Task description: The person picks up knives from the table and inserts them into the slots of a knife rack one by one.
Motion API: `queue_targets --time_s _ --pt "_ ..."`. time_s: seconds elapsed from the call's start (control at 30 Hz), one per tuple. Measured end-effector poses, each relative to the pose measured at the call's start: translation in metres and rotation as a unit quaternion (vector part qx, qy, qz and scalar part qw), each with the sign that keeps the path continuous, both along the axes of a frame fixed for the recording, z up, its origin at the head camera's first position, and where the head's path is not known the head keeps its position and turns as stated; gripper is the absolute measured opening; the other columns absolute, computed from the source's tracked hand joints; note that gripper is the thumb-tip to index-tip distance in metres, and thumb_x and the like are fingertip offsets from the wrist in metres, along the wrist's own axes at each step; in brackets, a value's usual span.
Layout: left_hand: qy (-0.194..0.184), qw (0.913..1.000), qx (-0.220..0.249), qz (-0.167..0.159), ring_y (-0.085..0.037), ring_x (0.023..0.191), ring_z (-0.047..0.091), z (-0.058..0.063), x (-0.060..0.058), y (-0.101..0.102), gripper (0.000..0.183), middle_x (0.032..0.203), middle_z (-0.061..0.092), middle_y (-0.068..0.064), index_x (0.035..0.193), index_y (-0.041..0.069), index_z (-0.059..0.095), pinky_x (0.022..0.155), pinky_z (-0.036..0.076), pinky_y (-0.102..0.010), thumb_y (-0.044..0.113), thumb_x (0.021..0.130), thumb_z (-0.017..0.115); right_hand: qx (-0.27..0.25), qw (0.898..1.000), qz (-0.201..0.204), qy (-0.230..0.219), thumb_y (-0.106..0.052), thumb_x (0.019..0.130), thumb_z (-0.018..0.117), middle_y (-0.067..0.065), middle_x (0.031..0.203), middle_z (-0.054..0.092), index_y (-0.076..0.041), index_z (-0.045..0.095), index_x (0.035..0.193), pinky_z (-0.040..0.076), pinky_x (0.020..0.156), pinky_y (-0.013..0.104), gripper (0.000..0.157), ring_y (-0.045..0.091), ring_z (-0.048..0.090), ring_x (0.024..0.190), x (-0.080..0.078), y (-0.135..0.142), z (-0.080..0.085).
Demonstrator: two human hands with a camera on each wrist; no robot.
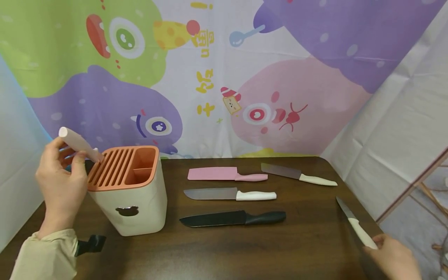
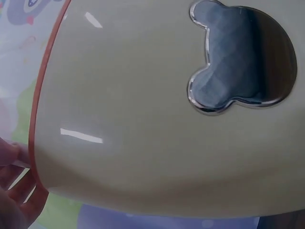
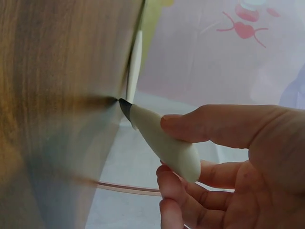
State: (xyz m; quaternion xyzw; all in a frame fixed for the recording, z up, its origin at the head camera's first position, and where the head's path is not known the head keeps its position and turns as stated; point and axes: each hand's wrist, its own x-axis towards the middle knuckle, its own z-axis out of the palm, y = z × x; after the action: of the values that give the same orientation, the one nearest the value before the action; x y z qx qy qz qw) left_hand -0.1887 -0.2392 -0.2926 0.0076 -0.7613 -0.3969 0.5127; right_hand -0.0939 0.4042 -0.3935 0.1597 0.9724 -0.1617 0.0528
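My left hand (image 1: 63,175) grips a pale pink knife handle (image 1: 77,144), which leans at the left end of the slotted orange top of a cream knife holder (image 1: 140,212). Its blade is hidden. At the right edge of the table, my right hand (image 1: 393,254) pinches the butt of a cream-handled paring knife (image 1: 360,230) between thumb and fingers. That knife points away from me, its tip close to the tabletop. In the right wrist view, thumb and fingers hold the cream handle (image 3: 164,143). The left wrist view mostly shows the holder's wall (image 2: 124,114).
Between the hands lie a pink cleaver (image 1: 213,174), a white-handled knife (image 1: 213,193), a black knife (image 1: 217,219) and a cream-handled dark-bladed knife (image 1: 283,171). A cartoon curtain (image 1: 217,136) hangs behind the brown table (image 1: 245,252). A pinkish rod (image 1: 413,184) slants at right.
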Motion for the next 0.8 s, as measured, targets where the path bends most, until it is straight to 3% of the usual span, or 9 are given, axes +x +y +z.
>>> queue_targets --time_s 0.13,0.23,0.47,0.7,0.8 --pt "-0.003 0.9999 -0.008 -0.006 0.013 0.089 0.05 -0.001 -0.001 0.001 0.033 0.097 0.044 0.029 0.117 0.007 0.059 0.075 0.04 -0.005 0.001 0.084 0.056 0.011 0.999 -0.003 0.041 -0.031 0.078 0.065 0.021 0.083 0.061 0.011 0.053 0.105 0.043 0.055 0.038 0.05 0.029 0.057 0.07 0.001 -0.002 0.002" --pt "-0.011 0.9998 -0.015 -0.008 0.014 0.09 0.049 -0.002 -0.002 0.001 0.033 0.098 0.047 0.025 0.118 0.009 0.058 0.076 0.04 -0.005 0.002 0.085 0.055 0.015 0.997 -0.017 0.07 -0.027 0.079 0.064 0.015 0.077 0.06 0.01 0.054 0.103 0.04 0.051 0.033 0.045 0.024 0.056 0.065 0.003 -0.006 0.005" --pt "-0.024 0.9995 -0.017 -0.012 0.014 0.091 0.047 -0.004 -0.005 0.003 0.034 0.098 0.044 0.027 0.119 0.011 0.058 0.077 0.04 -0.006 0.003 0.086 0.053 0.019 0.985 -0.088 0.149 -0.023 0.077 0.065 0.023 0.082 0.061 0.004 0.058 0.101 0.041 0.051 0.042 0.037 0.036 0.056 0.066 0.004 -0.019 0.012" --pt "-0.045 0.9987 -0.024 -0.006 0.015 0.091 0.044 -0.004 -0.007 0.003 0.035 0.105 0.057 -0.012 0.122 0.007 0.055 0.077 0.039 -0.005 0.003 0.087 0.051 0.032 0.968 -0.109 0.226 -0.022 0.076 0.063 0.026 0.087 0.059 0.002 0.061 0.099 0.039 0.053 0.049 0.033 0.045 0.054 0.071 0.004 -0.025 0.013" --pt "-0.056 0.998 -0.027 -0.004 0.016 0.09 0.043 -0.003 -0.008 0.002 0.036 0.109 0.057 -0.017 0.124 0.007 0.053 0.078 0.039 -0.005 0.004 0.088 0.051 0.034 0.96 -0.112 0.254 -0.02 0.075 0.063 0.027 0.087 0.058 0.001 0.062 0.099 0.038 0.057 0.05 0.032 0.046 0.053 0.074 0.003 -0.028 0.014"
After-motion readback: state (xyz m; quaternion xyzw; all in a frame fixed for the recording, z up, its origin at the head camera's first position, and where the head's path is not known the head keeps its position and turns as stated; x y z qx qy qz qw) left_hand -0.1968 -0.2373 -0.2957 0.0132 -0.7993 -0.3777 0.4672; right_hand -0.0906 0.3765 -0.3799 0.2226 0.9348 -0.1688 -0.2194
